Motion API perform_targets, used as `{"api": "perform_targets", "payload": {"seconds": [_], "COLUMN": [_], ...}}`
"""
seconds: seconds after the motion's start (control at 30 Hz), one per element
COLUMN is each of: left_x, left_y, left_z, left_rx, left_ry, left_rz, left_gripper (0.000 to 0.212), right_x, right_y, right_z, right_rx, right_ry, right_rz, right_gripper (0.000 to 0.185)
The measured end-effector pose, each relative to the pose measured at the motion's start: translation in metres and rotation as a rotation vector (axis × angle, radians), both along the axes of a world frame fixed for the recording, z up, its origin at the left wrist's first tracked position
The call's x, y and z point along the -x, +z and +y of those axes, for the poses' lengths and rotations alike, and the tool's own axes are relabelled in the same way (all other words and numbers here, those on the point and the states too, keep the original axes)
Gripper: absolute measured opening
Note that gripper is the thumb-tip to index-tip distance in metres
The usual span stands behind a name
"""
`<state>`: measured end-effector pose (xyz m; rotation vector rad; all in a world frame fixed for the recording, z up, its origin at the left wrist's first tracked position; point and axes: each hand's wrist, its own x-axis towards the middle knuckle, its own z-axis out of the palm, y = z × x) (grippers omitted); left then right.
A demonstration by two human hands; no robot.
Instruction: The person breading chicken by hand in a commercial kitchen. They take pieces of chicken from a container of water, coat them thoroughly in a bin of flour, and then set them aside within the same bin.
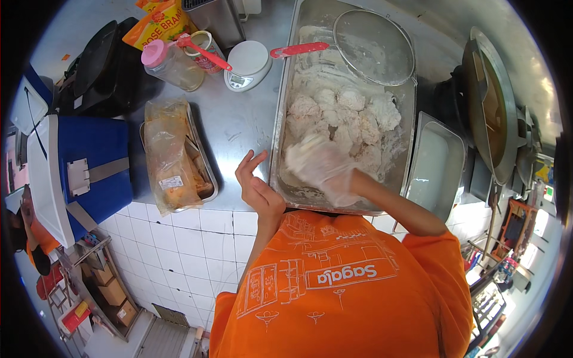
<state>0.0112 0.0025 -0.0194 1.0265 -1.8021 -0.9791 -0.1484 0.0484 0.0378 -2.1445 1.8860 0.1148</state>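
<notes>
My right hand (320, 168), in a clear plastic glove, is down in the near left part of a deep metal tray (276, 121). It is blurred, and whether its fingers hold anything is hidden. Flour-coated pieces (351, 116), apparently chicken, lie heaped just beyond it in loose white flour (309, 69). At the tray's near left corner is my bare left hand (259, 185), fingers raised and apart, nothing in them; its wrist is close to the rim. A round mesh sieve (375, 47) lies across the tray's far right corner, its red handle (301, 50) over the left rim.
Left on the steel counter (237, 134), a plastic bag (168, 152) of orange-tinted food sits on a metal tray (214, 183). Behind stand a kitchen scale (248, 65), pink-lidded jar (172, 65) and can (208, 53). A blue cooler (98, 170) is far left; a pan of pale liquid (434, 165) and wok (490, 107) are right.
</notes>
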Motion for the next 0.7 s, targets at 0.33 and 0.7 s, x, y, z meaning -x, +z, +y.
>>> {"api": "perform_targets", "payload": {"seconds": [0.33, 0.7], "left_x": [0.003, 0.003], "left_y": [0.003, 0.004], "left_z": [-0.003, -0.002], "left_rx": [0.038, 0.047], "left_ry": [-0.013, 0.026], "left_rz": [-0.01, 0.018], "left_gripper": [0.051, 0.049], "right_x": [-0.02, -0.002], "right_y": [-0.069, -0.154], "right_z": [0.002, 0.038], "right_rx": [-0.46, -0.512], "right_ry": [-0.079, -0.157], "right_rz": [-0.204, -0.713], "right_gripper": [0.026, 0.032]}}
